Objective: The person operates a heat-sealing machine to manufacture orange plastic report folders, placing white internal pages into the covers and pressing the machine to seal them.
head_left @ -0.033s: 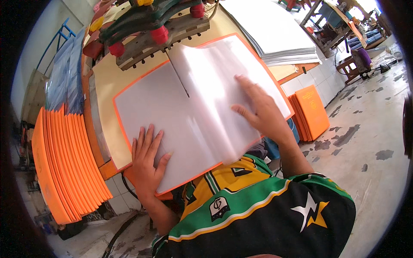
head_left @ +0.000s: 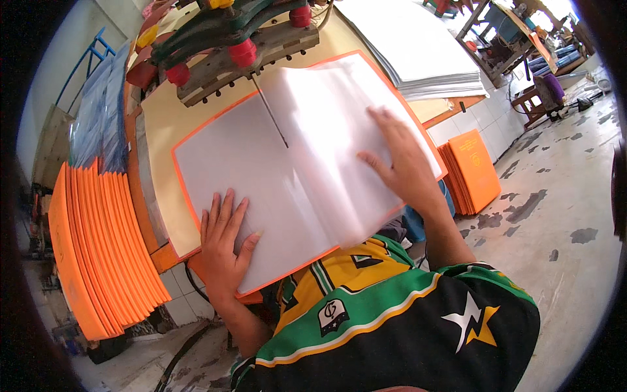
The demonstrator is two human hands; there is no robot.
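Observation:
An orange folder [head_left: 186,196] lies spread flat in front of me, with glossy clear plastic sheets [head_left: 281,196] covering its inside. My left hand [head_left: 225,238] rests flat on the lower left of the sheets, fingers stretched out and thumb apart. On the right half, my right hand [head_left: 405,163] lies on the shiny sheet with its fingers spread; its fingertips are slightly blurred. A bulge runs down the sheets near the middle. A thin dark rod [head_left: 271,117] reaches from the machine over the fold.
Above the folder stands a green machine head [head_left: 225,29] with red knobs and a metal bar. White sheets [head_left: 418,52] are stacked at the far right. Orange folders stand in rows on the left [head_left: 108,248] and right [head_left: 471,171]. Blue plastic covers [head_left: 101,117] lie at the left.
My right hand has slid slightly to the right across the plastic sheet. My left hand has stayed in place.

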